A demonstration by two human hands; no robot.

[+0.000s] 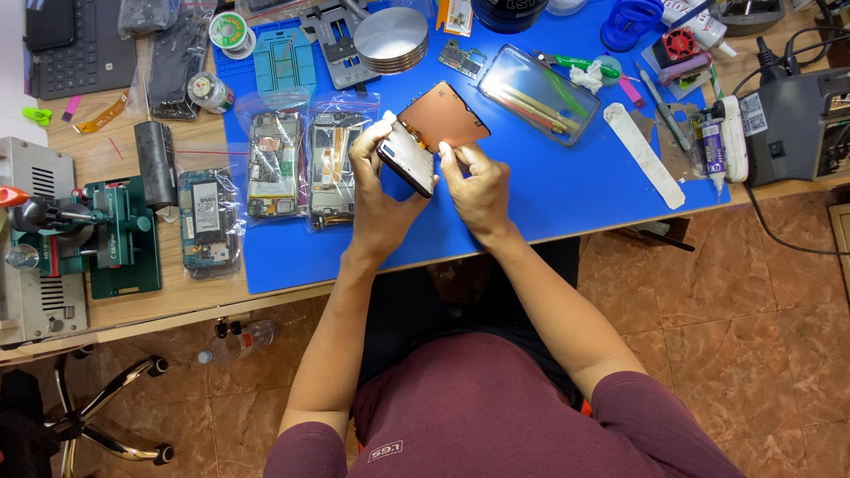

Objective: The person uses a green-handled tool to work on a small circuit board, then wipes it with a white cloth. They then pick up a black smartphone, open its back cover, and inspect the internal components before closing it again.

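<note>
Dark slab-shaped smartphone body (pixel 407 158), gripped in left hand (pixel 376 181) above blue bench mat (pixel 531 190); copper-backed display panel (pixel 443 115) already hinged open, seemingly still attached, right hand (pixel 478 186) pinching its joint edge.

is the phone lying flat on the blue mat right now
No, both hands, left hand and right hand, hold the phone above the blue mat.

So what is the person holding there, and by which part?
A dark phone body with its copper-coloured screen panel hinged open. The left hand grips the body's long edges; the right hand pinches its end next to the panel.
</note>
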